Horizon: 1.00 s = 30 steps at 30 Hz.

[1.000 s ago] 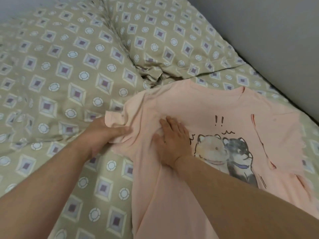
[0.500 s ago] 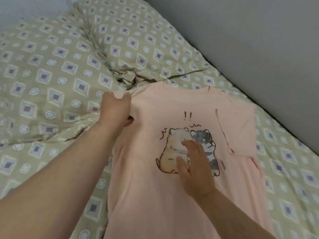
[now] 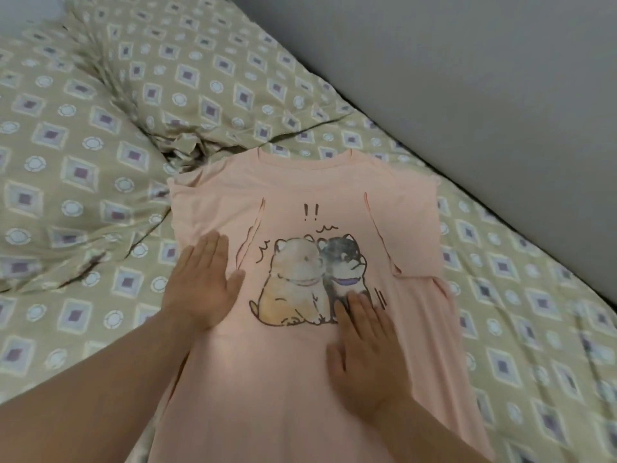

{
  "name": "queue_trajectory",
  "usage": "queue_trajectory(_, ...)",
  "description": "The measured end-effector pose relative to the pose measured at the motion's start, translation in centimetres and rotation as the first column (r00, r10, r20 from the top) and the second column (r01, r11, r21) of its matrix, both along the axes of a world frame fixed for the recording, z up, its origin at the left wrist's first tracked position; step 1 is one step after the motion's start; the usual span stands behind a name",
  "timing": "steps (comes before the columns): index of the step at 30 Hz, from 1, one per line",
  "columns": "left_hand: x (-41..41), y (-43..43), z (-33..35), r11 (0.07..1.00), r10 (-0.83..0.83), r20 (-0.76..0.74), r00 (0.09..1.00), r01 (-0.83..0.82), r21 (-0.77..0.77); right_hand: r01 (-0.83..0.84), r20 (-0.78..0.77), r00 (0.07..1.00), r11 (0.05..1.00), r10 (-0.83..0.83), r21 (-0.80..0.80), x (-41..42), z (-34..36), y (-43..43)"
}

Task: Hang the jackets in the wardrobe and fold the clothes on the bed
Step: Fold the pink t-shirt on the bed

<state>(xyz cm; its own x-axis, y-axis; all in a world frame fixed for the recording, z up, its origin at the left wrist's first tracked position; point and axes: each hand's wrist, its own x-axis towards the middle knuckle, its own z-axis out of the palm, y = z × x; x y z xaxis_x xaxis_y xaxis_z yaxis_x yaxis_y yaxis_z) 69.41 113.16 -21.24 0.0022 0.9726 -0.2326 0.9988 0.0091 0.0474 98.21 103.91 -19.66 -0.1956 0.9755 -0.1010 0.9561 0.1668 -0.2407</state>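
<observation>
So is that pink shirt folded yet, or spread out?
Partly folded: the shirt has both sleeves turned in over its front; the body lies unfolded on the bed.

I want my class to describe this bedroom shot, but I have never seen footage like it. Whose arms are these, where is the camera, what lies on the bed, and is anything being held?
There is no machine here. A person works with bare hands, and one wide camera worn on their head looks forward and down, so the arms enter from the bottom edge. The left hand and the right hand both lie flat, fingers straight, on a pink T-shirt spread front up on the bed. Neither hand holds anything; they press on the cloth. The shirt bears a print of two cartoon animals, and both sleeves are folded in over the front. A pillow in the same patterned cloth lies beyond the collar, and a grey wall runs along the bed's right side.
</observation>
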Motion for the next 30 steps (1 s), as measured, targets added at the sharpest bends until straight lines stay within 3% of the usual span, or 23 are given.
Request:
queue_trajectory(5,0.7,1.0,-0.8,0.997,0.076,-0.062,0.995,-0.077,-0.013,-0.013,-0.008,1.0,1.0,0.013,0.006,0.3,-0.9,0.2)
queue_trajectory(8,1.0,-1.5,0.3,0.99,0.134,0.016,0.991,-0.134,0.044,-0.052,-0.07,0.996,0.999,0.051,-0.012,0.6,-0.5,0.2)
queue_trajectory(11,0.7,-9.5,1.4,0.976,0.192,0.163,0.968,-0.206,0.074,-0.041,-0.094,0.995,0.995,0.033,-0.088,2.4,0.2,-2.3)
queue_trajectory(19,0.3,-29.1,3.3,0.925,0.369,0.113,0.922,-0.353,-0.144,0.2,-0.015,0.979,0.968,-0.205,-0.154,11.1,1.9,-17.0)
queue_trajectory(21,0.3,-32.4,3.5,0.868,0.461,0.086,0.883,-0.429,-0.251,0.395,-0.004,0.914,0.892,-0.406,-0.219,12.7,2.1,-20.4)
queue_trajectory(24,1.2,-36.3,4.5,0.723,0.62,0.039,0.783,-0.552,-0.415,0.633,0.048,0.747,0.688,-0.663,-0.355,14.0,3.1,-24.5)
queue_trajectory(26,1.4,-37.3,5.6,0.604,0.732,0.075,0.677,-0.593,-0.533,0.651,0.018,0.669,0.575,-0.743,-0.496,14.1,4.3,-25.7)
queue_trajectory(28,1.5,-36.9,6.1,0.474,0.838,0.099,0.537,-0.626,-0.619,0.581,0.054,0.655,0.458,-0.753,-0.673,13.9,4.8,-26.1)
queue_trajectory(30,0.7,-35.1,6.0,0.435,0.886,0.171,0.431,-0.645,-0.628,0.481,0.034,0.665,0.392,-0.746,-0.784,14.3,5.0,-25.6)
